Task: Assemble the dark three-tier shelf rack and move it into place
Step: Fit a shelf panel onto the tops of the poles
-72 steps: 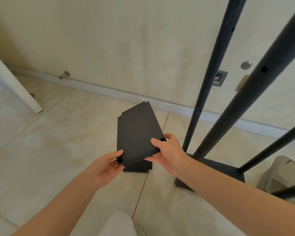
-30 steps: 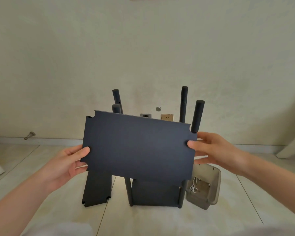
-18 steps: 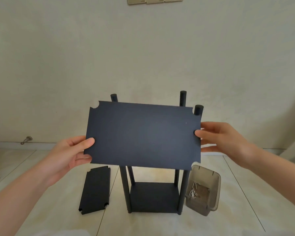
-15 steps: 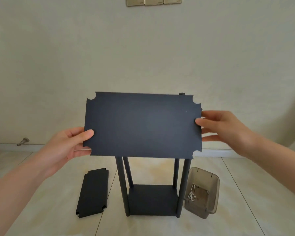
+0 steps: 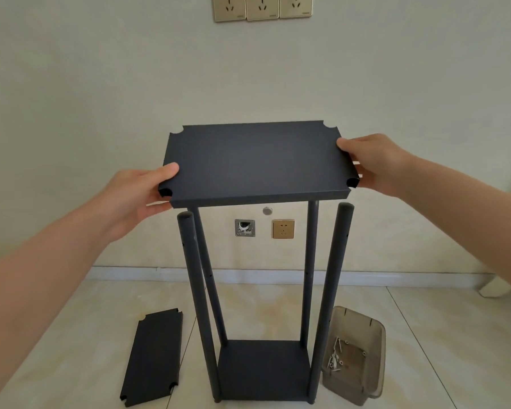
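Four dark round upright posts (image 5: 331, 290) stand on the dark bottom shelf (image 5: 263, 370), tops free. I hold the dark flat rectangular shelf panel with notched corners (image 5: 257, 160) just above them, roughly level and not touching the two near post tops.

Grip: left hand (image 5: 142, 196) clamps the near-left corner, thumb on top and fingers underneath. Right hand (image 5: 375, 163) clamps the right short edge, thumb on top; I can't see the fingers beneath. Neither hand is free.

Key relation: the panel's long axis runs left-right, spanning between my hands, one at each short end, so neither is nearer. The near corner notches sit above the near post tops and slightly outboard of them, left notch to the left of its post, right notch to the right of its post. The rear post tops are hidden behind the panel, so I can't tell if the far notches line up.

My read: the next move is straight down, all four notches meeting the posts together, keeping the panel level so it doesn't jam.

A second dark notched panel (image 5: 154, 358) lies flat on the tiled floor (image 5: 71, 349) left of the frame; a translucent plastic bin of screws (image 5: 378, 364) sits just right of it.
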The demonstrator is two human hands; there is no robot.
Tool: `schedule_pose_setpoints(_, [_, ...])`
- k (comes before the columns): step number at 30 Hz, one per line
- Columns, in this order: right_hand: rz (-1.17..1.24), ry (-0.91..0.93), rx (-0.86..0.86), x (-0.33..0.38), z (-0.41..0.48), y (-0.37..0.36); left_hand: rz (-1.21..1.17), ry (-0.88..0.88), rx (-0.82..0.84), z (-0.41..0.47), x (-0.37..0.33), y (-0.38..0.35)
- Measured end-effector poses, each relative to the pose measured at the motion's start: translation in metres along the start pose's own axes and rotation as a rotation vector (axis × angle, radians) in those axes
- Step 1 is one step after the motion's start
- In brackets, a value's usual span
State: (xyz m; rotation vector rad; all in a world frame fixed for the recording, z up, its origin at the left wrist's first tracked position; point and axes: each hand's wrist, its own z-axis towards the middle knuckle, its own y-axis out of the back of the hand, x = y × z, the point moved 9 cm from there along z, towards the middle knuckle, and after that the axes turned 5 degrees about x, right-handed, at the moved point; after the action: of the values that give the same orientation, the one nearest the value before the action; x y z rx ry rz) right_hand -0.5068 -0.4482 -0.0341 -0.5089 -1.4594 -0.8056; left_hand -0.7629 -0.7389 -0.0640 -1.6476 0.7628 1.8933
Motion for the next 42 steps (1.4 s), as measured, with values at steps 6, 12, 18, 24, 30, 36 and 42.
schedule_pose_setpoints(6, [0.006, -0.087, 0.020, -0.030, 0.024, -0.006, -0.074, 0.074, -0.027, 0.025, 0.025, -0.002])
schedule_pose_setpoints(12, [-0.002, -0.134, 0.023, -0.046, 0.035, -0.008, -0.083, 0.099, 0.009, 0.035, 0.043, -0.001])
schedule_pose_setpoints(18, [-0.007, -0.185, 0.031, -0.065, 0.042, -0.007, -0.103, 0.124, 0.026, 0.037, 0.048, -0.006])
schedule_pose_setpoints(24, [-0.020, -0.198, 0.002, -0.072, 0.044, 0.000, -0.069, 0.145, 0.045, 0.040, 0.048, -0.014])
schedule_pose_setpoints(30, [-0.037, -0.214, 0.011, -0.075, 0.044, -0.001, -0.085, 0.165, 0.041, 0.040, 0.053, -0.019])
schedule_pose_setpoints(36, [-0.027, -0.213, 0.018, -0.074, 0.043, -0.004, -0.066, 0.203, 0.181, 0.035, 0.056, -0.028])
schedule_pose_setpoints(42, [-0.038, -0.194, 0.007, -0.074, 0.040, -0.007, -0.053, 0.203, 0.219, 0.030, 0.060, -0.026])
